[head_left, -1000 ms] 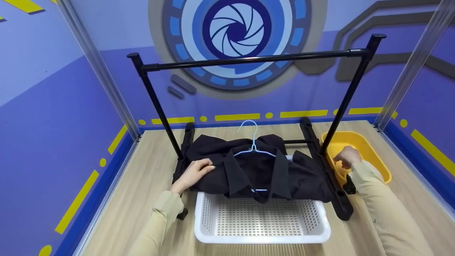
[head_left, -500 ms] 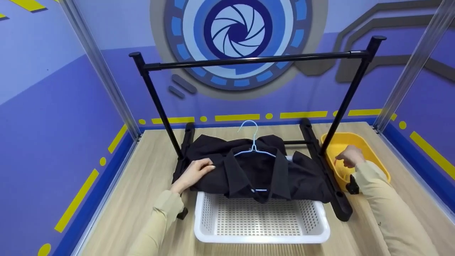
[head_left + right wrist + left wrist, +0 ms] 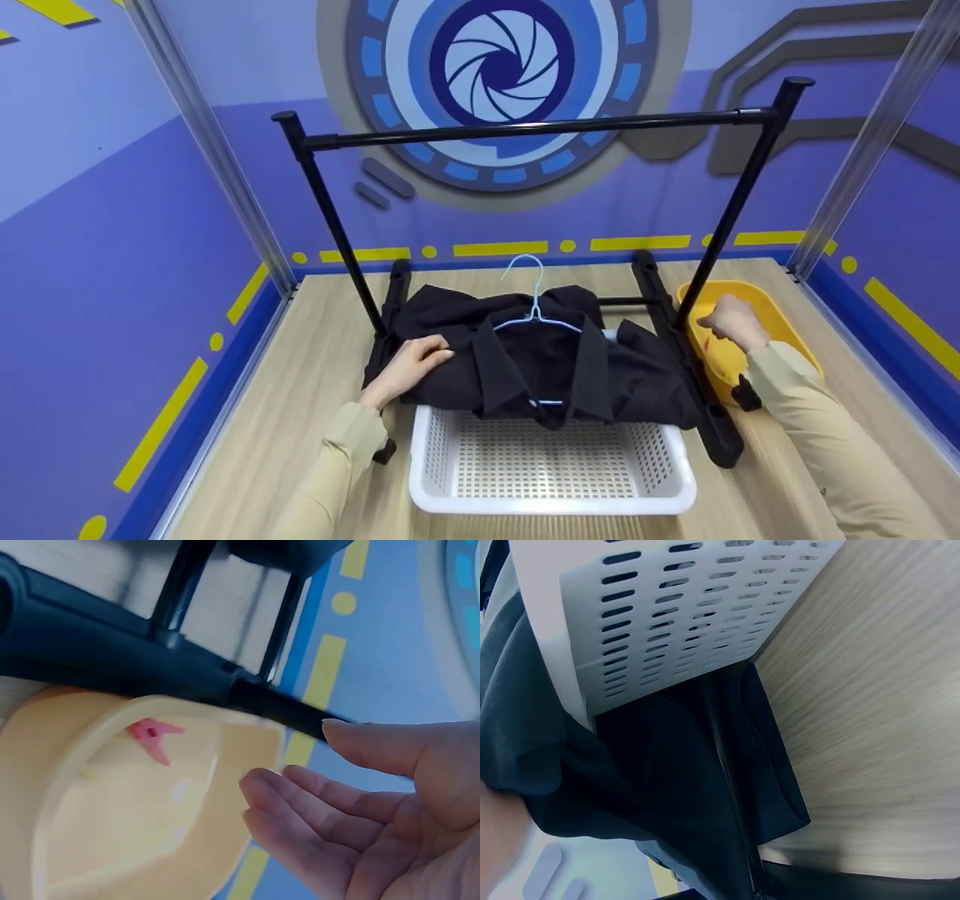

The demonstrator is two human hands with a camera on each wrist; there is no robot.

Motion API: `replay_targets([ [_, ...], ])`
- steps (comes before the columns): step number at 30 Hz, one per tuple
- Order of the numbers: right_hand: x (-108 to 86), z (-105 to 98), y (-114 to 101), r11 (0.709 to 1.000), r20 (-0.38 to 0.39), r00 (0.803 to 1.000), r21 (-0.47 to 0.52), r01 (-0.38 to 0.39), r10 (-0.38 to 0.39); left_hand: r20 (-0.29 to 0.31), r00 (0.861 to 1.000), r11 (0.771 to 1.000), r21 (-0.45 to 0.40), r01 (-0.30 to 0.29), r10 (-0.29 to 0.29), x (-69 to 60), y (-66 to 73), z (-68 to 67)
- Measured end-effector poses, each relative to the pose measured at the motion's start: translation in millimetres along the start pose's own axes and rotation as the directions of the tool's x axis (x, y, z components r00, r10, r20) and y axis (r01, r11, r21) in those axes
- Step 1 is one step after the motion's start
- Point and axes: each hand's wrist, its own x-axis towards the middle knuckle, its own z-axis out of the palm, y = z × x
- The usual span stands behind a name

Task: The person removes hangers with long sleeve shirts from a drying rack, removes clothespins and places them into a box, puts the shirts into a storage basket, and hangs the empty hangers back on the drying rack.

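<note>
Left hand [image 3: 406,366] pinched collared shirt [image 3: 641,375], wire hanger [image 3: 535,313] inside, unhung; right hand [image 3: 735,322] hovered empty, thumb apart, right of shirt.

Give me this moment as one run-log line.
left hand: holds black shirt; right hand: over yellow tub, thumb and fingers apart; pink clip: in tub; blue hanger: in shirt

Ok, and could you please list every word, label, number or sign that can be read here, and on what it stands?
None: no readable words, brands or numbers in any view.
The back wall shows only graphic shapes: a round emblem, yellow dashes and dots.
No lettering shows on the black shirt, white basket or yellow tray.
One tiny dark mark on the right sleeve is too small to tell.
</note>
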Motion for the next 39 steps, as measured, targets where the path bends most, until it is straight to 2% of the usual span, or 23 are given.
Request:
replay_targets([
  [7,-6.3,2.9,-21.8,0.998,-0.043,0.998,-0.038,0.041,-0.042,0.009,1.000,1.000,-0.015,0.020,-0.020,-0.2,-1.0,-0.5],
  [11,-9.8,5.9,-34.5,0.995,-0.067,0.993,-0.005,0.097,-0.098,0.005,1.000,1.000,-0.015,0.019,-0.019,-0.2,-0.9,-0.5],
  [15,-11.0,12.0,-47.5,0.983,-0.052,0.983,0.028,0.179,-0.177,-0.001,1.000,1.000,-0.007,0.014,-0.014,0.0,-0.5,-0.5],
  [18,-10.7,17.9,-55.6,0.959,-0.023,0.962,0.080,0.273,-0.272,-0.003,1.000,1.000,-0.006,0.013,-0.013,0.1,-0.2,-0.5],
  [21,-10.8,22.8,-61.5,0.918,0.035,0.927,0.159,0.364,-0.373,-0.004,1.000,1.000,-0.013,0.008,-0.008,0.0,-0.2,0.0],
  [24,-13.0,26.8,-65.1,0.877,0.119,0.889,0.268,0.400,-0.442,-0.004,1.000,1.000,-0.020,-0.001,0.001,-0.2,-0.3,0.6],
  [27,-15.4,32.1,-66.6,0.853,0.178,0.860,0.329,0.406,-0.478,-0.001,1.000,1.000,-0.021,-0.002,0.002,-0.2,-0.4,0.6],
  [30,-17.6,37.9,-67.0,0.841,0.203,0.837,0.325,0.432,-0.508,0.004,1.000,1.000,-0.023,-0.001,0.001,-0.6,-0.2,-0.1],
  [35,-20.3,43.5,-65.9,0.837,0.212,0.819,0.270,0.476,-0.534,0.007,1.000,1.000,-0.020,-0.003,0.003,-0.9,0.3,-0.6],
  [39,-20.6,44.8,-65.7,0.821,0.210,0.797,0.237,0.520,-0.566,0.002,1.000,1.000,-0.014,-0.009,0.009,-0.5,0.1,-0.5],
])
